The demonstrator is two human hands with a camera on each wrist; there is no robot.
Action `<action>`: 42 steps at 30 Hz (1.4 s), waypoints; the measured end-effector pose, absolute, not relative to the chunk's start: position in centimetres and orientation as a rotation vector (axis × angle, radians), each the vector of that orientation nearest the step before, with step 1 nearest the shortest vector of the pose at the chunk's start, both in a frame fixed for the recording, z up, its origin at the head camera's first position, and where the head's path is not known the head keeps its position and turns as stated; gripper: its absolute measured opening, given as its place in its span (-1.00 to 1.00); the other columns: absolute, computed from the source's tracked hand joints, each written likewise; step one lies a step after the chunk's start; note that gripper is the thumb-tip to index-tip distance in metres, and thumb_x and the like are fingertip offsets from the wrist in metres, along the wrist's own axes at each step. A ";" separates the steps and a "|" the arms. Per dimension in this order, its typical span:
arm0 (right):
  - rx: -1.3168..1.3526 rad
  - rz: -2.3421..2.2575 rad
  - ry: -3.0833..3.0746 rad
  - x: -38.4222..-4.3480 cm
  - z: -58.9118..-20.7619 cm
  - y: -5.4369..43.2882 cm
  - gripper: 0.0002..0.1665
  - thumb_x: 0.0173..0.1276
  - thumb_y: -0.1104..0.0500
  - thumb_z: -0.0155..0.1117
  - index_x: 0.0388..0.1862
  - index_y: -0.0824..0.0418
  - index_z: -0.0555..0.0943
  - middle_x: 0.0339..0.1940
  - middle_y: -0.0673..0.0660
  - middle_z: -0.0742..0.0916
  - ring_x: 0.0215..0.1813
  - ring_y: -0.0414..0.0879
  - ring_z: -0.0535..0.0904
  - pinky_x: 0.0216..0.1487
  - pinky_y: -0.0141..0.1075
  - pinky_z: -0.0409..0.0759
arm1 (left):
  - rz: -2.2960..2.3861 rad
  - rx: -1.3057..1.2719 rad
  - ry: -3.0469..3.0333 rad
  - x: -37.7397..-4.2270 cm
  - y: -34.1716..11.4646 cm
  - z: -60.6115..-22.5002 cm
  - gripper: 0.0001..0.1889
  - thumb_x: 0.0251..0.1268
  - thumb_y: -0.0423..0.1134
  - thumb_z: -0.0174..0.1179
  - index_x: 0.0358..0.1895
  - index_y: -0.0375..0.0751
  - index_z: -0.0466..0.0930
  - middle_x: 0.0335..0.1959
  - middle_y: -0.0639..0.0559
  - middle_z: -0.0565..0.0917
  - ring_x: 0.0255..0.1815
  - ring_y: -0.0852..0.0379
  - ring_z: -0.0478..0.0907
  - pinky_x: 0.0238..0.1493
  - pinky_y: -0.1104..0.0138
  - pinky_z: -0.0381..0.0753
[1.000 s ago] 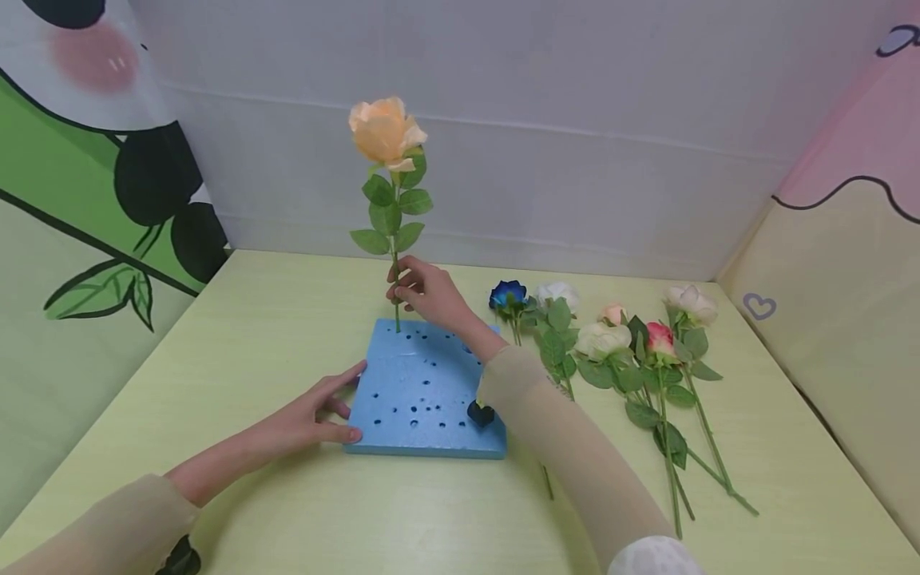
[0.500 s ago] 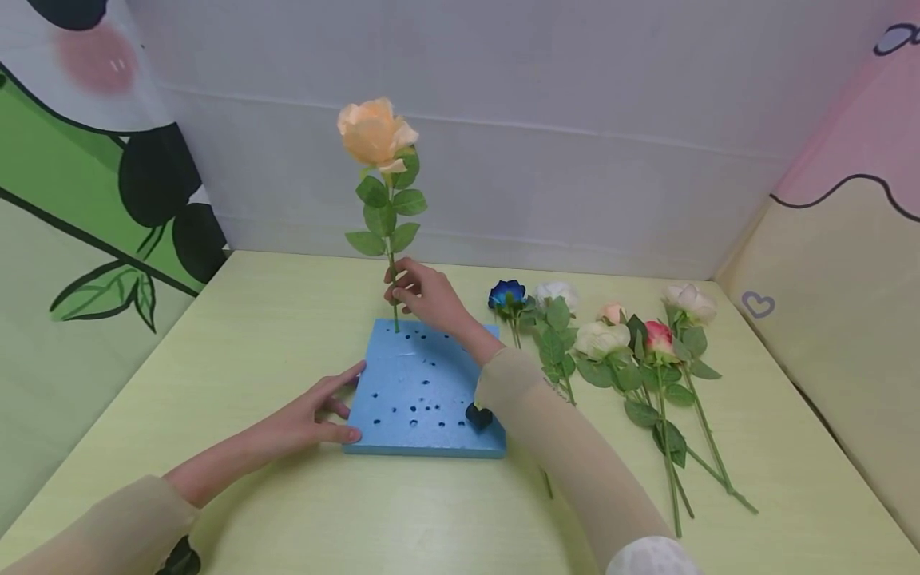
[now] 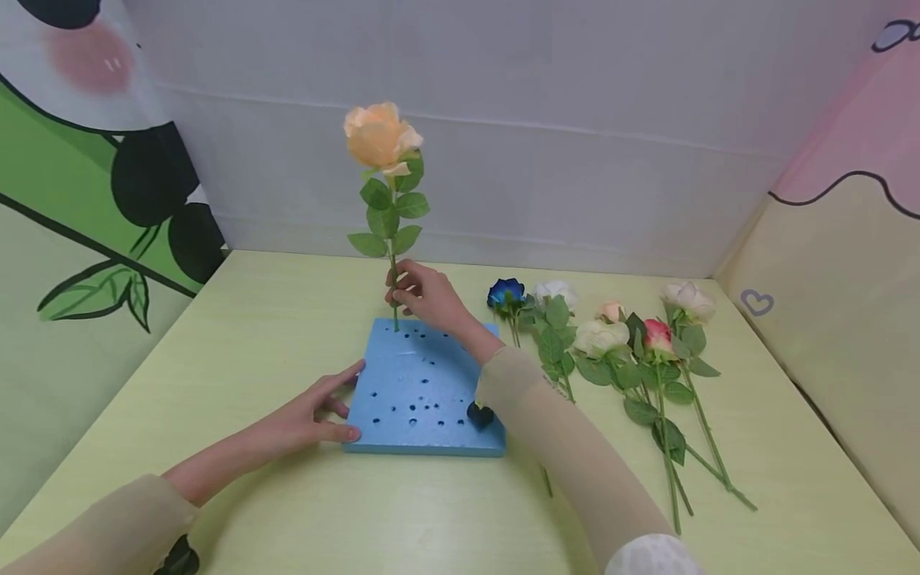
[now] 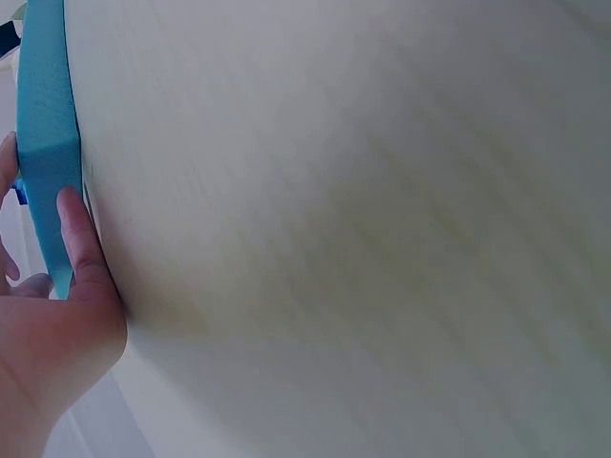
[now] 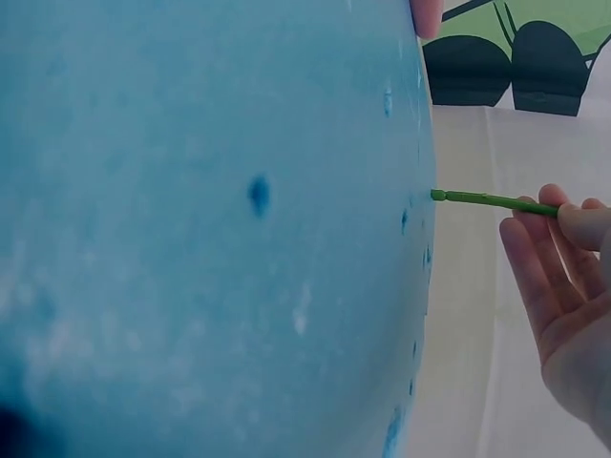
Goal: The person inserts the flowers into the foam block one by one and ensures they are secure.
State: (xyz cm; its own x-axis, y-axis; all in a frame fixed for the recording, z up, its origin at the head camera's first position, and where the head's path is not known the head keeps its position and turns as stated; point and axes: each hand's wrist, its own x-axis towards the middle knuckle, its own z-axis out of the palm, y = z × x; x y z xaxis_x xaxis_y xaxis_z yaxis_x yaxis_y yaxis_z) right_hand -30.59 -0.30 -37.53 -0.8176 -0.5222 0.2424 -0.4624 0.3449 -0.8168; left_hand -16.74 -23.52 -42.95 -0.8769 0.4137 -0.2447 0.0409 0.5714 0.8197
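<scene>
Left hand [image 3: 319,411], fingers spread, rests against left edge of flat blue perforated board [image 3: 449,387]. Peach rose [image 3: 384,221], leafy green stem, upright at back-left holes, pinched in right hand [image 3: 429,297]; can't tell if seated. Mixed-colour roses [image 3: 602,340] lie right.

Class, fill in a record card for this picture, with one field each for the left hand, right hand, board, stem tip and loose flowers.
Left hand: touching the board's left edge
Right hand: pinching the peach rose by its stem, bloom up
Board: blue, dotted with holes
Stem tip: at board's far left; insertion unclear
Loose flowers: several, lying right of the board
</scene>
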 end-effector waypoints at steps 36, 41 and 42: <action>-0.945 -1.462 2.533 -30.7 -37.9 -0.3 -0.83 0.52 0.28 0.08 0.02 0.29 0.51 -0.13 0.24 0.77 -0.06 0.01 0.74 -0.09 -0.16 0.73 | 1.212 0.335 2.392 -17.3 -23.6 -43.3 0.03 0.18 0.03 0.39 0.61 0.21 -0.14 0.56 -0.16 0.05 0.17 -0.03 0.42 -0.09 0.34 0.53; -0.939 -1.457 2.532 -30.8 -38.1 -0.3 -0.86 0.52 0.28 0.09 0.00 0.23 0.52 -0.12 0.23 0.77 -0.06 -0.02 0.74 -0.11 -0.20 0.73 | 1.210 0.327 2.390 -17.4 -23.6 -43.3 0.04 0.17 0.04 0.39 0.61 0.22 -0.13 0.55 -0.15 0.06 0.17 -0.03 0.42 -0.08 0.32 0.53; -0.937 -1.457 2.532 -30.8 -38.1 -0.3 -0.86 0.52 0.28 0.09 0.00 0.23 0.52 -0.12 0.23 0.77 -0.06 -0.02 0.74 -0.11 -0.20 0.73 | 1.211 0.325 2.388 -17.4 -23.6 -43.3 0.04 0.17 0.04 0.39 0.61 0.22 -0.13 0.55 -0.16 0.06 0.17 -0.02 0.43 -0.08 0.32 0.52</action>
